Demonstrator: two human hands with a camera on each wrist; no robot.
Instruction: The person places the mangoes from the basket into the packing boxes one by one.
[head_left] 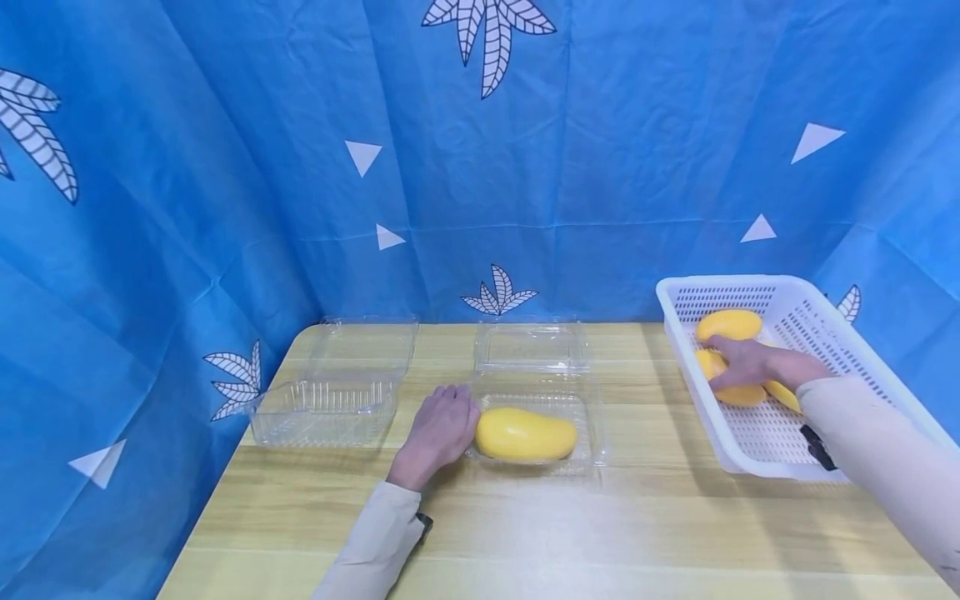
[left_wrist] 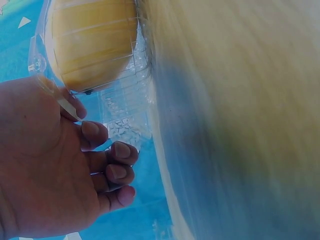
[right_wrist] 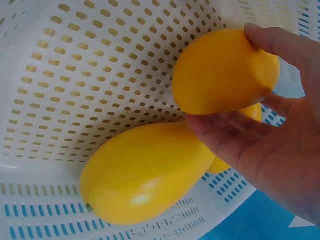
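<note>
At the left edge of an open clear plastic container (head_left: 592, 417), my left hand (head_left: 442, 425) pinches the rim between thumb and forefinger. A yellow mango (head_left: 525, 435) lies on its side in that container and shows through the plastic wall in the left wrist view. The other left fingers are loosely curled. Inside a white basket on the right, my right hand (head_left: 746, 362) grips a mango (right_wrist: 225, 70), thumb on one side and fingers on the other. Another mango (right_wrist: 145, 175) lies beside it, and part of a further one shows behind the fingers.
The white perforated basket (head_left: 697, 408) stands at the table's right side, with several mangoes in it. A second clear container (head_left: 322, 417), lid raised, stands at left. Blue curtain (head_left: 480, 167) hangs behind and beside the wooden table (head_left: 540, 533).
</note>
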